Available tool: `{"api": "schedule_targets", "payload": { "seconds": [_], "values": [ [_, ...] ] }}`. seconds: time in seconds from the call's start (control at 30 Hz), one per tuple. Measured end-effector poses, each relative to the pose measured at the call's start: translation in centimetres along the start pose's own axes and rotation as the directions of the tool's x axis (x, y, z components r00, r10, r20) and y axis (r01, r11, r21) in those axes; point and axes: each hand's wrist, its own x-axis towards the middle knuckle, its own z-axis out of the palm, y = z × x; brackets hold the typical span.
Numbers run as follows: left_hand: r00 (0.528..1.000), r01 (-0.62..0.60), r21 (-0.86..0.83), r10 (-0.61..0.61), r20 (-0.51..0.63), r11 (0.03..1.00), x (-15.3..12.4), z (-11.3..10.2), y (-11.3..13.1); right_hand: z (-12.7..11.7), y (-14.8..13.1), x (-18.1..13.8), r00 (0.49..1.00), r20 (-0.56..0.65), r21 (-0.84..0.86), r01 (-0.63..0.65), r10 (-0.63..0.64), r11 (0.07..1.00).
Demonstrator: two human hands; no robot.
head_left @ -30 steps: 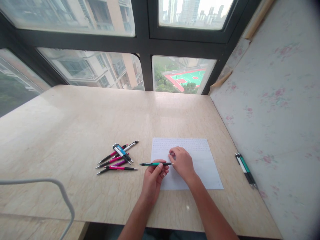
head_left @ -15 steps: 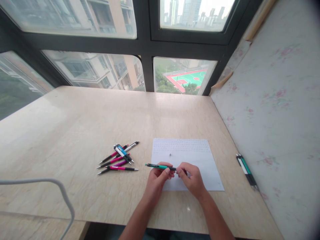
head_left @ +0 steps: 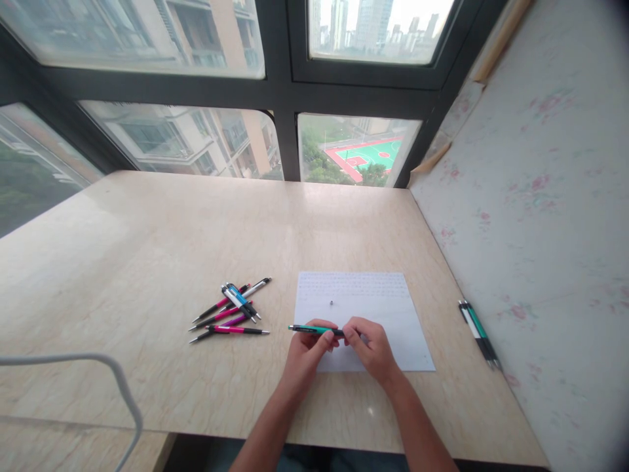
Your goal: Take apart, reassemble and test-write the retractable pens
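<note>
A green and black pen lies nearly level across my hands, above the lower part of a sheet of paper. My left hand is closed round its barrel, thumb in front. At the pen's black right end, my right hand pinches with thumb and fingers. Its tip is hidden by those fingers. On the paper, just beyond my hands, rests a small dark metallic piece, too small to name surely. Rows of faint handwriting fill the sheet's upper part.
Several pens in pink, blue, purple and white lie in a loose heap to the left. Two more pens sit against the papered wall at right. A grey-white cable curves over the near left. Windows edge the stone-patterned tabletop.
The view has shifted slightly. Both hands keep hold of the pen in nearly the same pose, and the other pens lie as before.
</note>
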Motion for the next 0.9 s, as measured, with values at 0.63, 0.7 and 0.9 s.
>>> {"api": "schedule_targets", "payload": {
  "seconds": [0.63,0.7,0.9],
  "values": [
    [0.985,-0.013,-0.182,-0.019,-0.172,0.983,0.1,-0.2,0.0,-0.6,0.3,-0.2,0.991,-0.13,0.162,0.034,-0.013,0.986],
    [0.976,-0.013,-0.263,-0.045,-0.212,0.965,0.3,-0.4,0.0,-0.9,0.4,-0.3,0.984,-0.176,0.176,0.017,0.015,0.984],
    [0.955,-0.016,-0.415,-0.109,-0.275,0.909,0.5,-0.7,0.3,-1.1,1.5,-0.3,0.871,-0.452,0.087,-0.169,0.19,0.982]
  ]
}}
